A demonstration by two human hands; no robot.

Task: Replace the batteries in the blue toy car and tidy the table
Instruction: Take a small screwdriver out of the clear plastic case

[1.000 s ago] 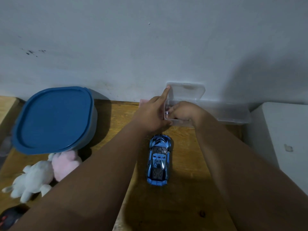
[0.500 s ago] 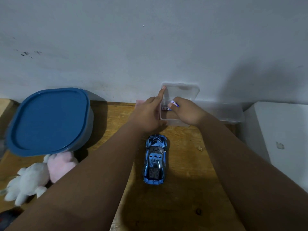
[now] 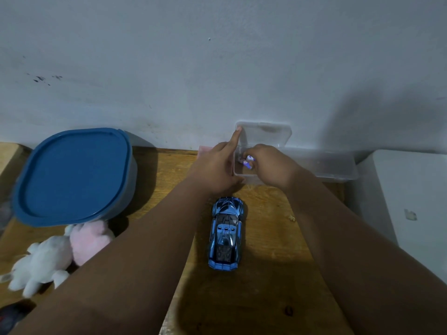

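Since a second ago the right hand (image 3: 273,165) has come up from the floor of the small clear box (image 3: 244,174), and its fingertips now pinch a small blue-and-white piece (image 3: 249,160) just above the box's inside. It is too small to name for certain, but I take it for a battery.

From the head camera, the one view there is, the box sits just right of centre against the wall with its lid (image 3: 266,134) stood up. The left hand (image 3: 215,168) props that lid with a straight forefinger (image 3: 235,137) on its left edge. Its other fingers are folded beside the box's left wall, and I cannot tell whether they grip it.

The blue toy car (image 3: 226,235) lies right way up on the wooden table (image 3: 266,274), below the hands and between the two forearms, touched by neither.

At left stands a blue-lidded tub (image 3: 72,175), with a white plush toy (image 3: 41,264) and a pink plush toy (image 3: 89,240) below it. A longer clear box (image 3: 333,165) lies along the wall to the right.

My reading is that the step in hand is fetching a cell from the box, and the car has not yet been opened. The next move calls for bringing the piece out clear of the rim and letting the lid down. After that the car must be turned over to reach its underside.
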